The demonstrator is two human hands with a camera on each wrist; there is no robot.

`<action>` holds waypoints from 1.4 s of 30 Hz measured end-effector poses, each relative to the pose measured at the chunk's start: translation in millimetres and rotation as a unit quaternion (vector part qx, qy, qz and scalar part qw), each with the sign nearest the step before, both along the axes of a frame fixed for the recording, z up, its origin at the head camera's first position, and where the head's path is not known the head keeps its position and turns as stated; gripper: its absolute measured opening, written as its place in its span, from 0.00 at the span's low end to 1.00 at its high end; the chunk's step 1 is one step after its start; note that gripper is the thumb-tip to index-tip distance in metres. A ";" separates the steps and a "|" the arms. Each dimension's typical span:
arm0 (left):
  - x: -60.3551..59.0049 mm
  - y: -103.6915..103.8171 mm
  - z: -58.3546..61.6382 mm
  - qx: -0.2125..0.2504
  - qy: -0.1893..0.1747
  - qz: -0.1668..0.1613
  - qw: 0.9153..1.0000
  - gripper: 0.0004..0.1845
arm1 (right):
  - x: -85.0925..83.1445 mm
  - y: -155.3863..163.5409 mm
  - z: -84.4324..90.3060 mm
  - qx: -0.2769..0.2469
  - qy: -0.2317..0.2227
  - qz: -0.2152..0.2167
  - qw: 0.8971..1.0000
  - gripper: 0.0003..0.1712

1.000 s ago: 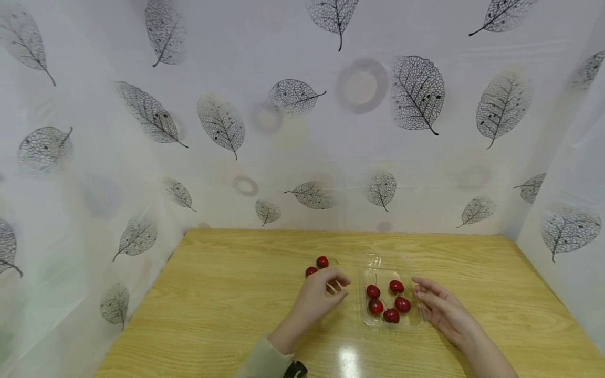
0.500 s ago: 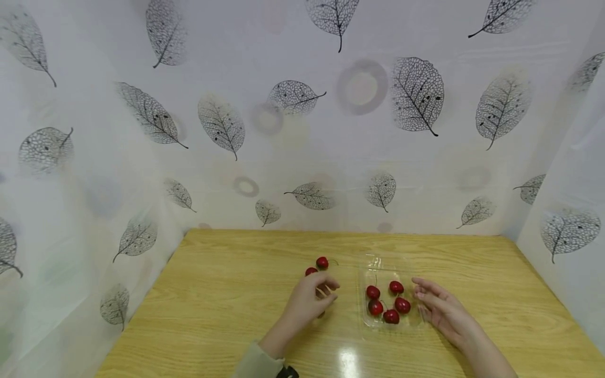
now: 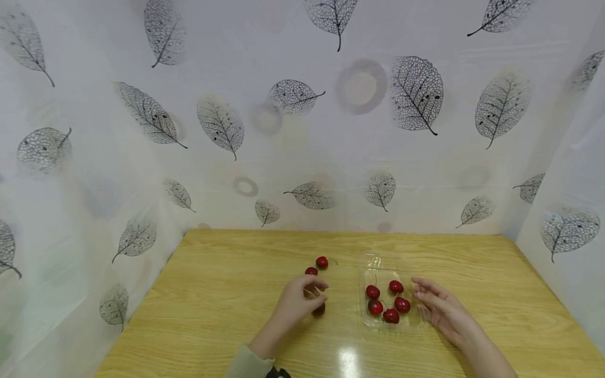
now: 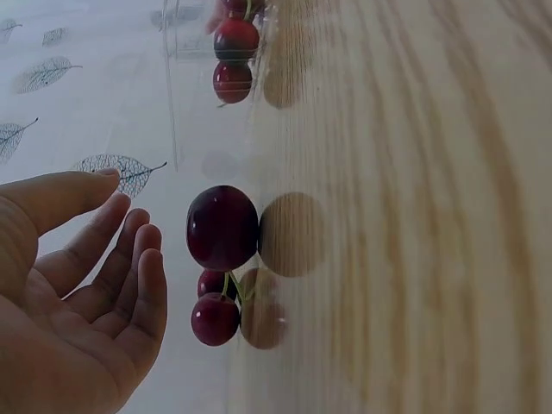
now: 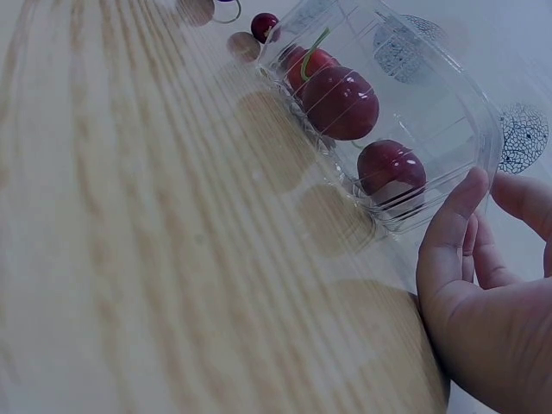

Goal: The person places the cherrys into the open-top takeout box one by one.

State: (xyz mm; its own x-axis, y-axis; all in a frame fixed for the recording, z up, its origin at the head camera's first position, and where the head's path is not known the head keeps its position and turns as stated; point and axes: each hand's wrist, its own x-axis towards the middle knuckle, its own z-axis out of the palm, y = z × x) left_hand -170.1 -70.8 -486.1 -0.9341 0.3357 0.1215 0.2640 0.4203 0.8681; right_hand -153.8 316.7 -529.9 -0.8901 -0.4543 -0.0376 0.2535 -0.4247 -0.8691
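In the head view my left hand (image 3: 294, 304) is beside a dark red cherry (image 3: 319, 310) on the table, its fingers loosely bent with nothing between them. The left wrist view shows a gap between these fingers and that cherry (image 4: 222, 228). Two more cherries, one of them a cherry with a green stem (image 3: 322, 262), lie just beyond the hand. My right hand (image 3: 446, 315) rests its thumb and fingertips against the right side of a clear plastic box (image 5: 466, 95). Several cherries (image 3: 391, 315) are inside the box.
All this is on a wood-grain table (image 3: 227, 283). A pale sheet printed with grey leaves (image 3: 312, 157) hangs behind the table and along both sides. A bright light reflection shows at the table's front.
My left hand has moved left, away from the box, to the near cherry, which has come into sight beside it. The right hand, the box and its cherries have stayed in place.
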 end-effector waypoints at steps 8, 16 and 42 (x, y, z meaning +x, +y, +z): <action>-1.7 -13.3 -5.6 0.004 -0.013 0.014 1.000 0.10 | 0.5 -0.8 1.0 0.026 -0.006 -0.015 1.000 0.27; -1.9 -23.2 -9.2 0.003 -0.030 0.008 1.000 0.12 | 0.7 -0.9 2.4 0.037 -0.003 -0.015 0.999 0.27; 0.4 -20.8 -15.5 0.012 -0.104 -0.022 0.994 0.13 | 0.8 -1.0 2.6 0.023 -0.009 -0.010 1.000 0.26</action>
